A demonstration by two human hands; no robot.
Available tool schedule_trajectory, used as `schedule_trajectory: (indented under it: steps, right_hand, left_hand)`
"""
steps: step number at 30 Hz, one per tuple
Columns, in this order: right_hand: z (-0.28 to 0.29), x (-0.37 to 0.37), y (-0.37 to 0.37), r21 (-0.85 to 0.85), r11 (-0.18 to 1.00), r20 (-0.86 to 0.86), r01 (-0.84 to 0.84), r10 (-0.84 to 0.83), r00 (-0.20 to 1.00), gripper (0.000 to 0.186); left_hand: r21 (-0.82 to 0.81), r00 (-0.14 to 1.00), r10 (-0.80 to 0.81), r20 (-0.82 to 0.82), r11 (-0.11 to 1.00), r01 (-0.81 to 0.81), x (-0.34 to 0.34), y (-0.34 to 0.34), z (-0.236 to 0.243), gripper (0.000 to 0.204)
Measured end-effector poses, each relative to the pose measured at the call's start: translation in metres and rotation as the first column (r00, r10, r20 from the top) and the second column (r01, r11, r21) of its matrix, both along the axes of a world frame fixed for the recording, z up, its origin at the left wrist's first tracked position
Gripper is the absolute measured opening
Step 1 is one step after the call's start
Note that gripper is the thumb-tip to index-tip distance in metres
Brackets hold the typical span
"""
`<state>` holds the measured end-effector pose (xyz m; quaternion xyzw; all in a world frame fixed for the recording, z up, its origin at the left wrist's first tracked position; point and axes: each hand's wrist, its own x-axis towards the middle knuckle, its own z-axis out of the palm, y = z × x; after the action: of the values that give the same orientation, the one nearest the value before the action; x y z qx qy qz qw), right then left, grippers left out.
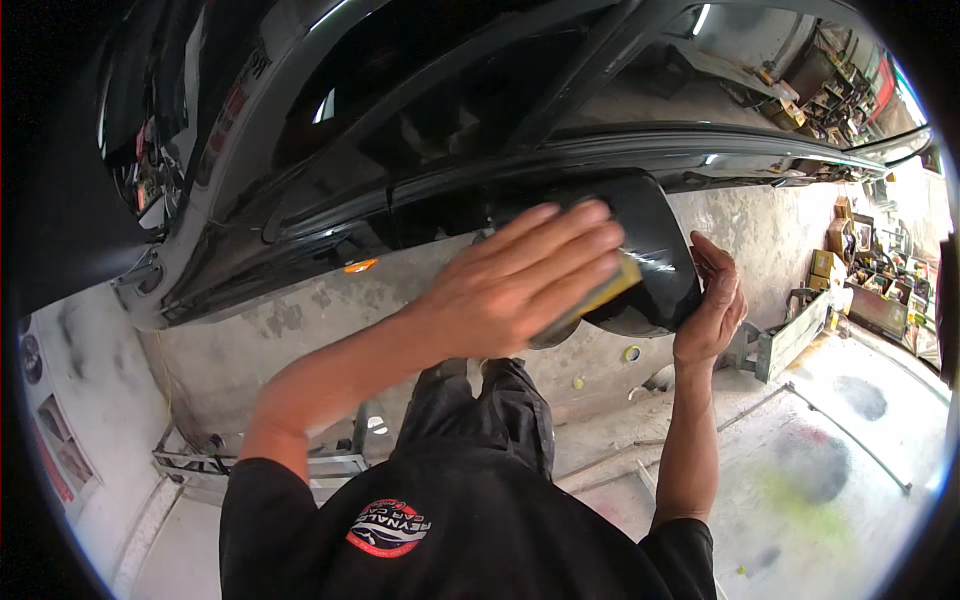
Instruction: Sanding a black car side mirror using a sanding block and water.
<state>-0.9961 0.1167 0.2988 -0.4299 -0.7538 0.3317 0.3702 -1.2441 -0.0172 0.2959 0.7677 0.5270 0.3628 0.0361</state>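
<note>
A glossy black car side mirror [650,215] juts from the door of a black car [450,90] in front of me. My left hand [535,265] lies over its housing, slightly blurred, fingers together, pressing a flat yellow and grey pad [620,285] on the surface. Most of the pad is hidden under the palm, so its exact kind is unclear. At the mirror's right end, my right hand [715,300] grips the edge, with the fingertips partly out of sight behind it. Bright reflections show on the housing between the two hands.
An orange side marker [360,266] sits low on the car's body. A roll of tape [632,353] lies on the concrete floor below the mirror. Boxes and clutter [880,290] stand at the right, beside a grey metal frame [790,340]. Another metal frame [240,463] is at the lower left.
</note>
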Motion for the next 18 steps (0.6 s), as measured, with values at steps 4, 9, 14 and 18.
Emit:
schedule_trajectory:
  steps: [4,9,14,18]
  right_hand:
    - [0.004,-0.002,0.002,-0.003,1.0,0.015,0.014,-0.014,1.0,0.068]
    - [0.005,0.0,-0.001,-0.059,0.998,-0.016,0.011,-0.012,1.0,0.066]
    - [0.003,-0.01,-0.004,0.015,1.0,0.034,0.009,-0.009,0.999,0.063]
    - [-0.007,-0.006,-0.011,-0.09,0.994,-0.005,0.061,-0.062,0.998,0.066]
  left_hand:
    - [0.017,0.995,0.04,-0.093,0.999,-0.038,0.018,-0.007,-0.008,0.044]
    - [0.061,0.986,-0.142,-0.084,0.987,0.148,0.052,0.027,0.018,0.041]
    - [0.081,0.986,0.161,-0.032,0.984,-0.158,0.01,-0.017,-0.006,0.038]
    - [0.067,0.963,0.248,0.108,0.964,-0.256,0.027,-0.039,-0.023,0.046]
